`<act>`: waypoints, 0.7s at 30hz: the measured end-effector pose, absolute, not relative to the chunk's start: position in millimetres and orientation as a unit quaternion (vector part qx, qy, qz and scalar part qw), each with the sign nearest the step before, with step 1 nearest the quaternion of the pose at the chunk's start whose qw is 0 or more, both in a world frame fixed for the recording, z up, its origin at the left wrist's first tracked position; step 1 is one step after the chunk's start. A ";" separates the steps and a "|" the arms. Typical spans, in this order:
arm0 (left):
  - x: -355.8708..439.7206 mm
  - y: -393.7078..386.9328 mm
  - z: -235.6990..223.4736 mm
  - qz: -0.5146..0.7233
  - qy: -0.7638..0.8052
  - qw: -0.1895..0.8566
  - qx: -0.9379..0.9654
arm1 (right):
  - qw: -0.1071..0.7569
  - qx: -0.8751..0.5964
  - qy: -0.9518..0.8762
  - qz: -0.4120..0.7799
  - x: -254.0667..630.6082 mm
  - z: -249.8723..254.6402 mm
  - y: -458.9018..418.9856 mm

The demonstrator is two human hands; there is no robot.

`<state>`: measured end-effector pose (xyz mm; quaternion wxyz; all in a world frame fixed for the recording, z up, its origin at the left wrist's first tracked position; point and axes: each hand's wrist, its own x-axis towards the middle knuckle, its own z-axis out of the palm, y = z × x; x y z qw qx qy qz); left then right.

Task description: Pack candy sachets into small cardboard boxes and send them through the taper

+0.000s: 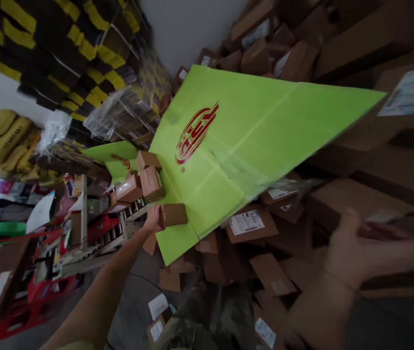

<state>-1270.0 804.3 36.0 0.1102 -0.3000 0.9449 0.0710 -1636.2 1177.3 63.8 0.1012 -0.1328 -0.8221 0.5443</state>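
Observation:
My left hand (154,218) is closed on the near end of a small brown cardboard box (175,215). This box lies against the lower left part of a large bright green board (243,131) with red lettering. Just beyond the hand, more cardboard boxes (151,183) are stacked beside a roller conveyor (125,211). My right hand (370,248) is blurred, off to the right over a heap of cardboard boxes. Its thumb stands apart from the stretched fingers, and I see nothing held in it.
Labelled cartons (252,223) are heaped under and behind the green board. Black and yellow stacked bundles (64,53) rise at upper left, with yellow sacks (8,141) below. Red crates (28,311) stand at lower left. Loose boxes (156,330) lie on the floor by my feet.

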 end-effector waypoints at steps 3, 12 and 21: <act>-1280.4 809.9 46.3 0.088 0.942 0.105 -0.306 | -0.084 0.074 -0.778 0.618 -1586.8 61.7 1129.0; -1358.4 880.8 109.3 0.286 0.947 0.109 -0.094 | -0.287 0.518 -0.685 0.424 -1492.2 41.2 1064.6; -1558.3 956.5 86.8 0.213 0.971 0.053 -0.093 | -0.305 0.146 -0.719 0.608 -1484.6 -12.8 1238.5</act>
